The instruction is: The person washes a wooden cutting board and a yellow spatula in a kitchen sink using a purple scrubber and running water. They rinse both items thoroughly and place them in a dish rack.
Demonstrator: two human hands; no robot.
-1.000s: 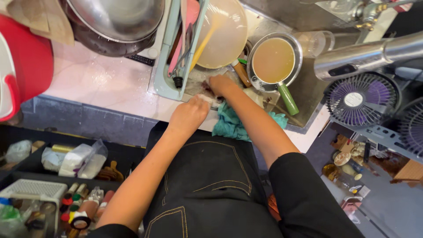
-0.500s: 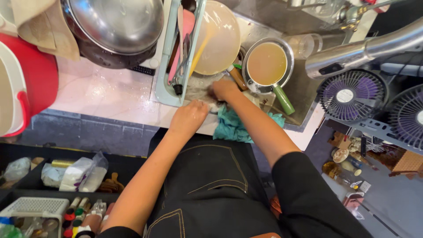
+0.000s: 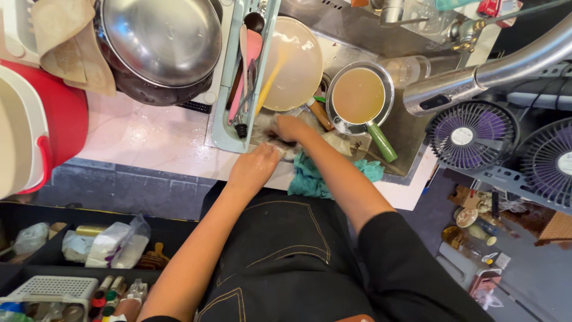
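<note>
My right hand [image 3: 292, 128] reaches into the sink [image 3: 411, 134] and is closed on a small dark wet item [image 3: 275, 141] at the sink's near left corner. My left hand [image 3: 255, 168] rests at the counter edge just below it, touching the same item; its fingers are curled under and hidden. A teal cloth [image 3: 314, 176] lies on the sink rim beside my right forearm. A small steel saucepan [image 3: 358, 95] with a green handle, full of brownish water, sits right of my right hand. A cream plate [image 3: 293, 59] with a yellow utensil lies just behind it.
A pale green drying rack [image 3: 221, 128] with a pink spatula and other utensils stands left of the sink. A large steel bowl [image 3: 161, 39] and a red-and-white container [image 3: 62, 119] sit on the wet counter. A steel faucet [image 3: 476, 80] and two fans [image 3: 468, 136] are on the right. Shelves of bottles are below.
Both hands stay together at the sink's near left corner, working the same item. The head view has shifted a little; nothing else has moved.
</note>
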